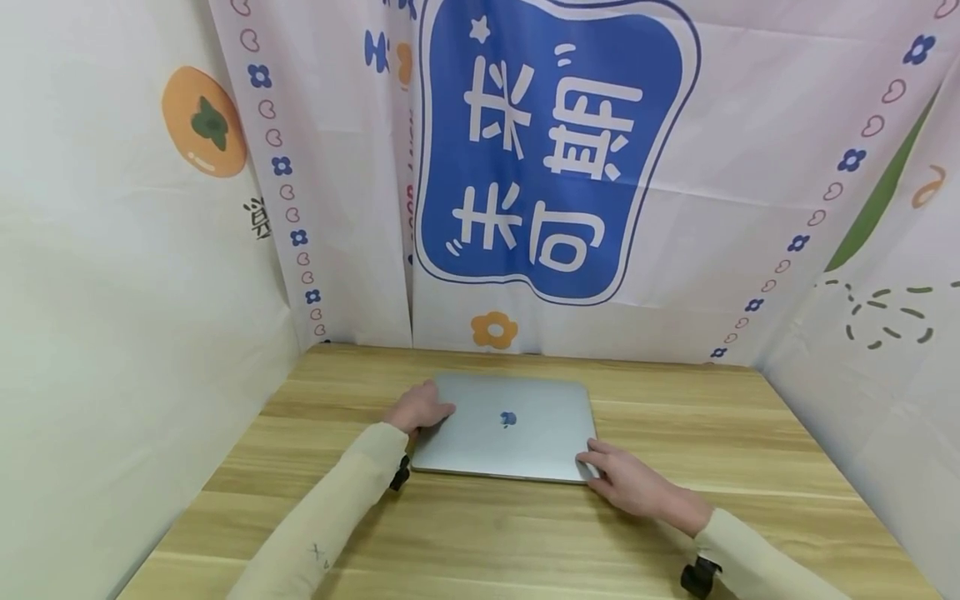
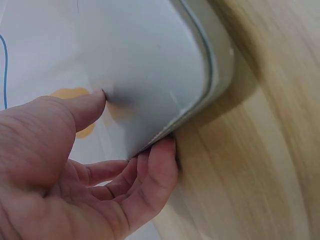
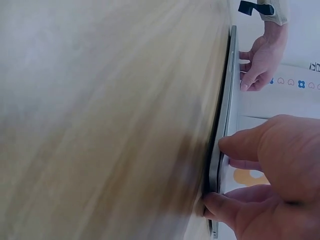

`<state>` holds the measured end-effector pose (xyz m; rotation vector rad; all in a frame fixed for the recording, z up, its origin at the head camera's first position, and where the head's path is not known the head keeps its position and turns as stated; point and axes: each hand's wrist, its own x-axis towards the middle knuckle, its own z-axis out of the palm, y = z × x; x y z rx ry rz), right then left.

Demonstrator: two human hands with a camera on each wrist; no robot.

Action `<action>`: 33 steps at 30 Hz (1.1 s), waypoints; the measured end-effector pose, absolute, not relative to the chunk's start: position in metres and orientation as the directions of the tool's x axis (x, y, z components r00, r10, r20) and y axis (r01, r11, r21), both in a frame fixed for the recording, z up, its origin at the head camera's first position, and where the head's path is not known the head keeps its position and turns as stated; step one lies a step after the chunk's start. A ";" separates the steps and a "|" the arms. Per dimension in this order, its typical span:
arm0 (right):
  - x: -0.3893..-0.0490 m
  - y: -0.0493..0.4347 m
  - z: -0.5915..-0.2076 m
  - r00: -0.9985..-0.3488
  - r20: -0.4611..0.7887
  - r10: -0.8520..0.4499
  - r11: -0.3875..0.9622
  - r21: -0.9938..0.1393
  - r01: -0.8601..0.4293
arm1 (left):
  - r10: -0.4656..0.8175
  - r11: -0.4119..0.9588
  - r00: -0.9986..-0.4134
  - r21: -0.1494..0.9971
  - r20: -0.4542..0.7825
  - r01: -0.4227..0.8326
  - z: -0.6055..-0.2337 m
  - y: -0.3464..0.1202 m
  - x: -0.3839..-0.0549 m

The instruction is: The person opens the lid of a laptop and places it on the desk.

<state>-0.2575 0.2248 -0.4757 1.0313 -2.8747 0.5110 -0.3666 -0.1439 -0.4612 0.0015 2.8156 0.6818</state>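
Observation:
A closed silver laptop [image 1: 480, 433] with an apple logo [image 1: 508, 419] on its lid lies on the wooden table. At its left edge, my left hand [image 1: 419, 407] grips the side. The left wrist view shows that hand's thumb [image 2: 90, 107] on the lid and its curled fingers [image 2: 155, 175] at the underside of the edge. My right hand [image 1: 630, 479] holds the near right corner. In the right wrist view, its thumb [image 3: 242, 144] touches the laptop's edge [image 3: 227, 110], and a fingertip [image 3: 215, 202] reaches the lower side near the tabletop.
The wood-grain table [image 1: 480, 542] extends around the laptop. A patterned white cloth [image 1: 352, 208] with a large blue sign hangs behind it, and more cloth walls it in on the left and right. Both wrists carry black straps [image 1: 700, 577] over cream sleeves.

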 end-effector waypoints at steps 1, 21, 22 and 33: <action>-0.257 0.226 -0.475 -0.776 0.153 -0.611 0.722 -0.293 -0.626 | 0.058 0.889 -0.971 0.455 -0.234 -0.056 -0.462 -0.143 -0.366; -0.249 0.238 -0.470 -0.802 0.110 -0.587 0.744 -0.318 -0.588 | 0.050 0.870 -0.970 0.488 -0.236 -0.074 -0.460 -0.127 -0.361; -0.249 0.239 -0.470 -0.800 0.112 -0.590 0.741 -0.317 -0.591 | 0.047 0.869 -0.970 0.489 -0.239 -0.078 -0.461 -0.126 -0.360; -0.244 0.247 -0.470 -0.798 0.138 -0.587 0.742 -0.303 -0.598 | 0.051 0.866 -0.968 0.493 -0.247 -0.080 -0.460 -0.119 -0.353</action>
